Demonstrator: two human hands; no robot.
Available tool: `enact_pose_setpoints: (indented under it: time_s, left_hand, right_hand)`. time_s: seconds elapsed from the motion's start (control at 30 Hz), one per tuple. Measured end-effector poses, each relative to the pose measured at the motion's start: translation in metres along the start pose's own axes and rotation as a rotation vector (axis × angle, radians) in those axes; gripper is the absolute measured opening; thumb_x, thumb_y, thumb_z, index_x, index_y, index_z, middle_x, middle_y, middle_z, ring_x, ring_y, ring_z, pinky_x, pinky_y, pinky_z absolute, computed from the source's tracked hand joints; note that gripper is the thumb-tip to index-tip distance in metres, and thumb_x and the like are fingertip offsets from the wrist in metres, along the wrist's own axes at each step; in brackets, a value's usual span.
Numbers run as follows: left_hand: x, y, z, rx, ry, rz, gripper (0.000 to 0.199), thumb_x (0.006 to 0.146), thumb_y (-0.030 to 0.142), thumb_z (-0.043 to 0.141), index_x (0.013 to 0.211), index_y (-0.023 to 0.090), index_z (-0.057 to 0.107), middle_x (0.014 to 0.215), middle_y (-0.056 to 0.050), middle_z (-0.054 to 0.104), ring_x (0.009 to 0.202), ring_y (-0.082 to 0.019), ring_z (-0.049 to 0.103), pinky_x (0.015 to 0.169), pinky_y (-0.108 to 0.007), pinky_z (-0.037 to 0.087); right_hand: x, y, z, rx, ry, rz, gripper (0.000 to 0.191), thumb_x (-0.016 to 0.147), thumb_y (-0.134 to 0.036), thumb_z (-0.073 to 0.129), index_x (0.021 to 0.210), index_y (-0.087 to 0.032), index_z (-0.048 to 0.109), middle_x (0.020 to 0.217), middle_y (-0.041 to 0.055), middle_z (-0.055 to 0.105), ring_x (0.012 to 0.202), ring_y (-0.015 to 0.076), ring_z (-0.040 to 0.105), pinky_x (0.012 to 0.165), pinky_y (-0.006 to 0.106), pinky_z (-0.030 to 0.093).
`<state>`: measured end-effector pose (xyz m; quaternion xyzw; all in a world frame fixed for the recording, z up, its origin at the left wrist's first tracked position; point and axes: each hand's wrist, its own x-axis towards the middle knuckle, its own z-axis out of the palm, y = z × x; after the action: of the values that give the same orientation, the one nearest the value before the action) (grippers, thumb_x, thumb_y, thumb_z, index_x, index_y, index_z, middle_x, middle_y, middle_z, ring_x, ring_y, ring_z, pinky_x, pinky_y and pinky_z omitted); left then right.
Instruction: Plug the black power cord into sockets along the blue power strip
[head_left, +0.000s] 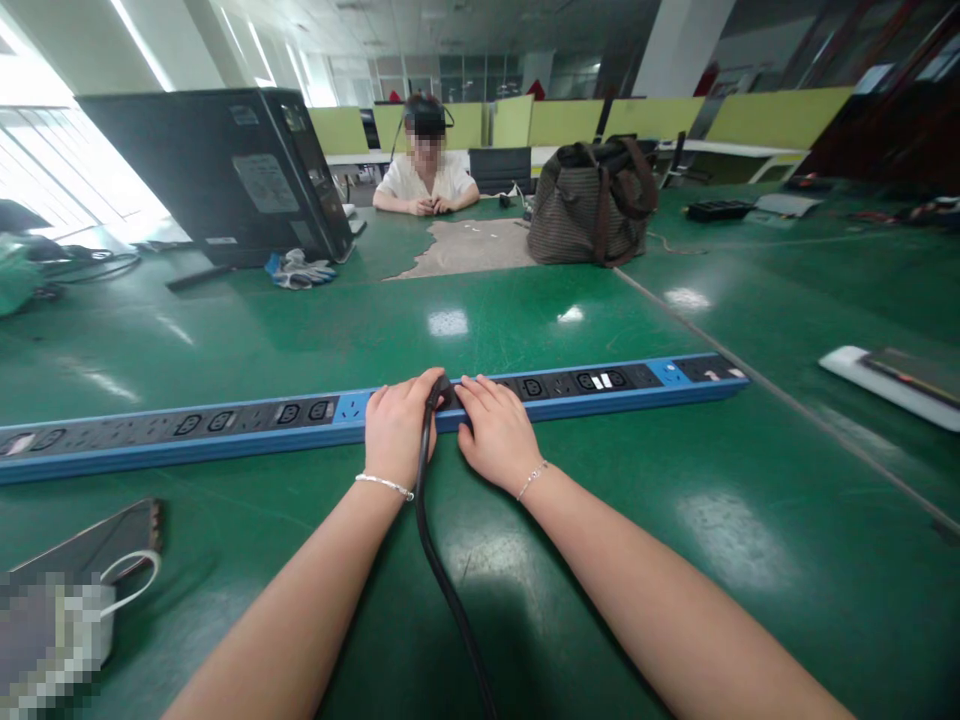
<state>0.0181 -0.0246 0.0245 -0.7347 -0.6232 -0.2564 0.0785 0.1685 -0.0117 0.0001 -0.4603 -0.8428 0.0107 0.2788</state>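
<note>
A long blue power strip (600, 398) with black sockets lies across the green table in front of me. My left hand (399, 422) is closed at the plug (442, 388) of a black power cord, which sits at a socket near the strip's middle. How deep the plug sits is hidden by my fingers. From there the black cord (427, 510) runs down toward me between my arms. My right hand (496, 428) grips the power strip just right of the plug, fingers over the top and thumb at the near side.
A black computer case (225, 180) and gloves (300, 270) stand back left. A brown bag (577, 205) sits back right, and a person (426, 175) sits across the table. Near left lies a phone (97, 540); at right, a white-edged device (892, 385).
</note>
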Motion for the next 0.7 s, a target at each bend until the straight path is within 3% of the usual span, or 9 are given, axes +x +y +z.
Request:
enact_pose_setpoints:
  time_s: [0.7]
  left_hand:
    - [-0.007,0.026,-0.012,0.234,-0.018,0.044,0.037,0.091,0.023,0.033,0.124,0.023,0.05,0.113,-0.009,0.064,0.103,-0.025,0.057,0.103,-0.049,0.029]
  right_hand:
    - [0.0,0.002,0.0,0.023,0.0,-0.006,0.048,0.081,-0.019,0.048,0.128,-0.01,0.051,0.138,0.0099,0.05,0.13,0.0246,0.039,0.11,0.042,0.028]
